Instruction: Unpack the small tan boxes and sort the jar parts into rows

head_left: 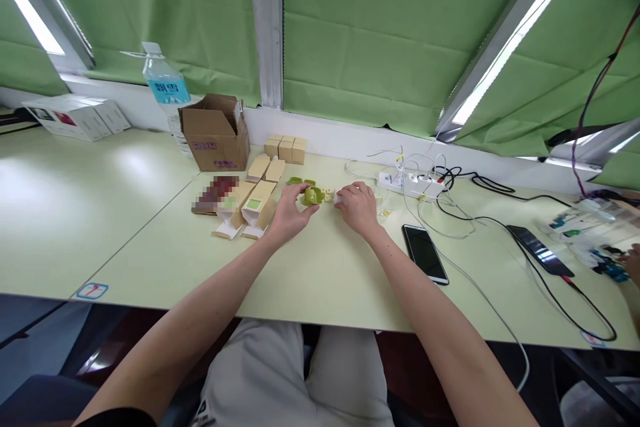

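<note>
Near the middle of the table, my left hand (291,215) is closed on a small green cup-shaped piece (313,197), thumb and fingers at its left side. My right hand (358,207) is just to the right, its fingers curled down over something small and whitish that they mostly hide. Small pale yellow pieces (329,195) sit between the two hands. Behind my left hand lie flatter green pieces (301,181). To the right of my right hand there is clear plastic with yellow bits (384,208), too small to make out.
Opened small cartons (260,203) lie to the left, before a brown cardboard box (215,137) and a large water bottle (165,80). Small tan boxes (285,149) stand at the back. On the right are a phone (425,253), a power strip (413,185), cables, and a second phone (540,250).
</note>
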Tool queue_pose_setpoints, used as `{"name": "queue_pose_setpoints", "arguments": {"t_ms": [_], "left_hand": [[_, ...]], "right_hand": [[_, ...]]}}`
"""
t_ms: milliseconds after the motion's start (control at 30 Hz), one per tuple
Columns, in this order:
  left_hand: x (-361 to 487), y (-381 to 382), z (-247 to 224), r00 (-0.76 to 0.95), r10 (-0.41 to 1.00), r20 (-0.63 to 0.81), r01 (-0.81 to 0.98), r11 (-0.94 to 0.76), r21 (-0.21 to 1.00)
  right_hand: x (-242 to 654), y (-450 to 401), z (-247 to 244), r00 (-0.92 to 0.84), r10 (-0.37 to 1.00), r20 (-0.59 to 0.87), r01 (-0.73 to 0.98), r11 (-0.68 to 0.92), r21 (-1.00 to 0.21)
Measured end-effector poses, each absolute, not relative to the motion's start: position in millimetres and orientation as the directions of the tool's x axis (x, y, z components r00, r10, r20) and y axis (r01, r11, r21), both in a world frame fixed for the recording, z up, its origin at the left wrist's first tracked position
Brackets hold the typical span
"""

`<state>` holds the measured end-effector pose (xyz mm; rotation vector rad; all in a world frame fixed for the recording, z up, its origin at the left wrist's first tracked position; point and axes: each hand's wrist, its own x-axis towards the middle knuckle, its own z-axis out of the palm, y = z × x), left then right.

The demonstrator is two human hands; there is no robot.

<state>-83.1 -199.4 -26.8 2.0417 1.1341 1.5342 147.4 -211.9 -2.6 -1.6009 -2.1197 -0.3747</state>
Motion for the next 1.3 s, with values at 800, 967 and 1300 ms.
{"name": "queue_pose_setpoints", "arguments": {"t_ms": [800, 967, 1300], "left_hand": [[-81.2, -206.4, -19.4, 0.122, 0.784, 0.609, 0.398, -0.600, 0.693], [-79.3, -206.3, -19.7, 0.133, 0.782, 0.609, 0.405, -0.604, 0.687], [-78.3, -206.5, -20.1, 0.128, 0.776, 0.618, 0.404, -0.610, 0.682]], "right_hand": [[174.4, -223.1, -23.5, -0.123, 0.810, 0.574, 0.978, 0.198, -0.069], [178.3, -219.0, -26.6, -0.121, 0.832, 0.542, 0.985, 0.169, -0.039], [181.5, -217.8, -28.9, -0.122, 0.819, 0.561, 0.985, 0.168, -0.031]]}}
